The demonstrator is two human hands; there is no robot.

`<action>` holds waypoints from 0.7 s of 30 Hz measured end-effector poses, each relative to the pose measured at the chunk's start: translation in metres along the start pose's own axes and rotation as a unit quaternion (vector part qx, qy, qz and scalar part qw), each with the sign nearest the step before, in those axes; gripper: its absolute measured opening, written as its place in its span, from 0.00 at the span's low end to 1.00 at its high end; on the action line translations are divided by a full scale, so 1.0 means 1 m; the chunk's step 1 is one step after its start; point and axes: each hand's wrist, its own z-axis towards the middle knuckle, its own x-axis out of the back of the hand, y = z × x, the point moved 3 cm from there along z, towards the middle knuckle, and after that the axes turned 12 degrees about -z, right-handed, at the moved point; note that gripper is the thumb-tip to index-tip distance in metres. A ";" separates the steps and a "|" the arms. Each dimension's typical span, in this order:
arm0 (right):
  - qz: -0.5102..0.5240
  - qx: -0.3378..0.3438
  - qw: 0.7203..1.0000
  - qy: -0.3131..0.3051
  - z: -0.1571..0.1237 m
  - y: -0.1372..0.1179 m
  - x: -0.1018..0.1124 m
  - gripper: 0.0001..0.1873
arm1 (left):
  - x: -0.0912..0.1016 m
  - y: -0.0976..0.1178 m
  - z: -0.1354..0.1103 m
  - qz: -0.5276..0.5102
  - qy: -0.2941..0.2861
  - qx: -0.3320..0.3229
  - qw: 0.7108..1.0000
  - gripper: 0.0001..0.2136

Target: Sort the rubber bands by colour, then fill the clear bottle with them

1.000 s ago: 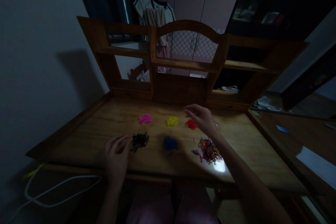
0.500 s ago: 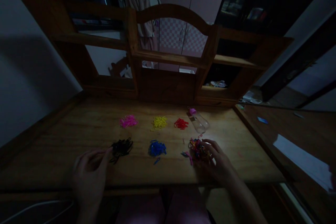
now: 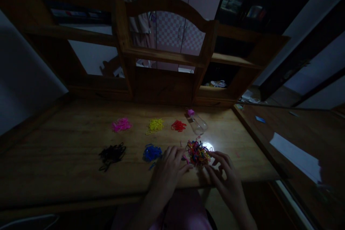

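A mixed heap of coloured rubber bands lies near the front of the wooden desk. My left hand rests just left of the heap, fingers stretched toward it. On the heap's right lower side, my right hand has its fingers spread, the fingertips touching the heap. Neither hand visibly holds anything. Sorted piles lie to the left: blue, black, pink, yellow and red.
A clear bottle with a pink cap lies on its side behind the heap. A wooden shelf unit stands at the back of the desk. White paper lies on a surface to the right. The room is dim.
My left hand moved from beside the black pile rightward to the mixed heap. My right hand stayed at the heap. The view tilted down and shifted right.
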 end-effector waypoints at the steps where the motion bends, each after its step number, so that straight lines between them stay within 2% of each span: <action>1: 0.010 -0.009 1.000 0.002 -0.002 0.002 0.001 0.18 | -0.002 -0.001 0.003 0.008 -0.011 -0.005 1.000 0.17; 5: 0.028 -0.039 0.999 0.000 -0.006 0.013 0.001 0.17 | -0.008 -0.005 0.009 0.015 -0.038 -0.027 0.999 0.06; 12: 0.055 -0.048 0.997 0.007 -0.006 0.012 0.001 0.15 | -0.010 -0.002 0.011 0.024 -0.058 -0.049 0.997 0.06; 21: 0.066 -0.056 0.995 0.047 -0.008 0.005 0.007 0.12 | -0.012 0.003 0.014 0.044 -0.085 -0.095 0.991 0.07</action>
